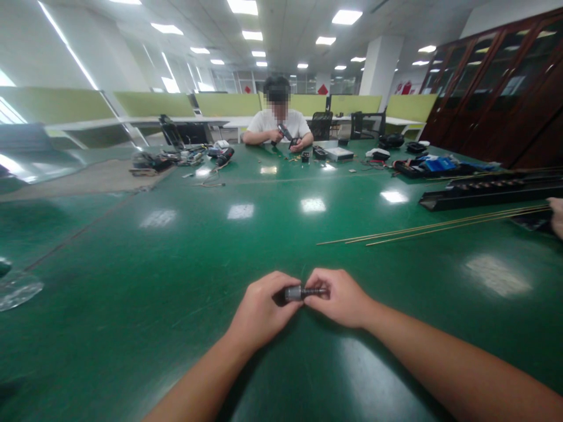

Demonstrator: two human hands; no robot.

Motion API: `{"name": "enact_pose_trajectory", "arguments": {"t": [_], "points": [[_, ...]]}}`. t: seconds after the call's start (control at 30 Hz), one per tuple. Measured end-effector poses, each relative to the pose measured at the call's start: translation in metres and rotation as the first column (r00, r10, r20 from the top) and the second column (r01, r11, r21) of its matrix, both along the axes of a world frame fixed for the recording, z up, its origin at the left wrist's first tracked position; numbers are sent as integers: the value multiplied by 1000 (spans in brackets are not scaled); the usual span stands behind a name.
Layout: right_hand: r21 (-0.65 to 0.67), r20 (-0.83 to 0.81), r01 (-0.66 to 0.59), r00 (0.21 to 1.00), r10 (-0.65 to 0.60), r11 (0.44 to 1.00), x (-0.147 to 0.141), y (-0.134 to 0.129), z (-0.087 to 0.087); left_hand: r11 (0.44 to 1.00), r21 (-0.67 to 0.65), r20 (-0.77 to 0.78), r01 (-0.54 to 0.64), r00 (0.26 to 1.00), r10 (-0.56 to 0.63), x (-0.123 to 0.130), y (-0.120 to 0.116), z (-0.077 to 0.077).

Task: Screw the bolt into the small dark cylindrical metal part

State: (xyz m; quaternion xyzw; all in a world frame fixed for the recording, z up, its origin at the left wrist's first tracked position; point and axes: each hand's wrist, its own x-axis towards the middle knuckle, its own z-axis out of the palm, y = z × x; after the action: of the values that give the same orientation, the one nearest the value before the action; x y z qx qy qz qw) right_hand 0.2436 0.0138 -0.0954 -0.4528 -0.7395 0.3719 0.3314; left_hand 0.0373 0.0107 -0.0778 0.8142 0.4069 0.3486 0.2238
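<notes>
Close in front of me, a small grey and black cylinder lies between the thumb and fingers of my left hand. From its right end runs a dark ribbed shaft, like a screw or spring; its exact kind cannot be made out. My right hand is closed around that shaft, thumb below and fingers curled over. Both hands are just above or on the green tabletop, nearly touching each other. Part of the cylinder's left end is hidden in my left palm.
Thin brass-coloured rods lie at right, near a long black channel and another person's hand. Across the table a person holds a power tool. Tools and parts crowd the far left; clear plastic lies left.
</notes>
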Motion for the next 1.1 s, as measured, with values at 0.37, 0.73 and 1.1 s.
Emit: {"name": "enact_pose_trajectory", "arguments": {"t": [0.37, 0.73, 1.1], "points": [[5, 12, 18, 1000, -18, 1000, 0, 0, 0, 999, 3, -18, -36, 999, 36, -1, -1, 0], [-80, -102, 59, 993, -67, 995, -1, 2, -5, 992, 55, 2, -117, 993, 117, -3, 1, -1], [-119, -137, 78, 986, -94, 990, -1, 1, -2, 986, 107, 23, -126, 992, 125, -5, 1, -2]]}}
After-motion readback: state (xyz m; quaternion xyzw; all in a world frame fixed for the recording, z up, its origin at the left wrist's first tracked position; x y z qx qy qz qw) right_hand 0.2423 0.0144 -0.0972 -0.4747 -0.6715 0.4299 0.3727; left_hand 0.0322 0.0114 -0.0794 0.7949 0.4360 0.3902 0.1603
